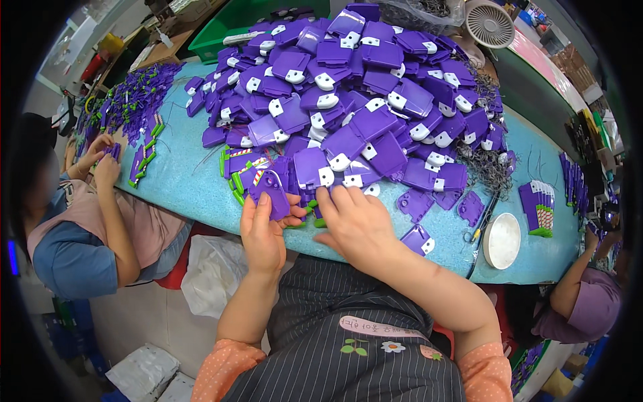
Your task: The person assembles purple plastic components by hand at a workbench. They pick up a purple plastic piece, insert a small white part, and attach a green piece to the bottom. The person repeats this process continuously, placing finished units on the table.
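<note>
My left hand [263, 231] is closed around a purple moulded plastic panel [271, 199] with rounded corners and a small hole, held upright at the near edge of the pile. To its right, my right hand [358, 224] reaches palm down to the pile, thumb apart from the fingers. Its fingertips are at the lower edge of a purple panel with a white corner piece [311, 166]; whether they touch it I cannot tell. Green-ended parts [319, 222] show between my hands. More purple strips with green ends [236, 184] lie left of the held panel.
A large heap of purple-and-white panels [375, 120] covers the middle of the blue table [184, 174]. A white round dish [502, 241], a tangle of dark wires [492, 177], and a stack of purple strips [537, 208] are at right. A fan [489, 23] stands behind. People work on both sides.
</note>
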Demonstrator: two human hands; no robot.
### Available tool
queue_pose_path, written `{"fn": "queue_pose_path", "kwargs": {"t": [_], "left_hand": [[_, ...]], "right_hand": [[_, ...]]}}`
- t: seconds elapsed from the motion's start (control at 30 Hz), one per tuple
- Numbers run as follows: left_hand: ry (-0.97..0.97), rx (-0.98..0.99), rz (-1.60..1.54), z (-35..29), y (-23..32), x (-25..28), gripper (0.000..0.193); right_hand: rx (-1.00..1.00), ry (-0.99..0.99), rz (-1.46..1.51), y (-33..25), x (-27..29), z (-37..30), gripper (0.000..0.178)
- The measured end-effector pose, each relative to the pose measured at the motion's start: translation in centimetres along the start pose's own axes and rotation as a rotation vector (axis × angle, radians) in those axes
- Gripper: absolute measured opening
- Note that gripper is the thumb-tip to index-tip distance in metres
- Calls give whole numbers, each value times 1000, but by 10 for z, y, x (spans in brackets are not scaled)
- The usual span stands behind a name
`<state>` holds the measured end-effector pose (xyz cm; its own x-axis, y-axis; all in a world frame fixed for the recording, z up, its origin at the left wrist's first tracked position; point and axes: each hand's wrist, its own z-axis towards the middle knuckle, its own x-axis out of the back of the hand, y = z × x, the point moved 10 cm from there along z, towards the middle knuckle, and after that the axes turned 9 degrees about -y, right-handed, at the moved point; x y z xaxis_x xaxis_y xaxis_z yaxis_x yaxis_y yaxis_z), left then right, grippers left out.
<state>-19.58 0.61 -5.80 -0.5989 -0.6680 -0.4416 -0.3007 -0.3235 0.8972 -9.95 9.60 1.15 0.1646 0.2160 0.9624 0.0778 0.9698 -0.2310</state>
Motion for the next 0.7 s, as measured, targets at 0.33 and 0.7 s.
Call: {"fn": "queue_pose_path", "kwargs": {"t": [0.33,0.7], "left_hand": [[44,43,72,6,-3,4,26],[-414,360,-359,-56,-58,-139,37]], "right_hand": [[-41,200,470,47,60,-65,20],[-436,518,2164,57,-26,-147,35]]}}
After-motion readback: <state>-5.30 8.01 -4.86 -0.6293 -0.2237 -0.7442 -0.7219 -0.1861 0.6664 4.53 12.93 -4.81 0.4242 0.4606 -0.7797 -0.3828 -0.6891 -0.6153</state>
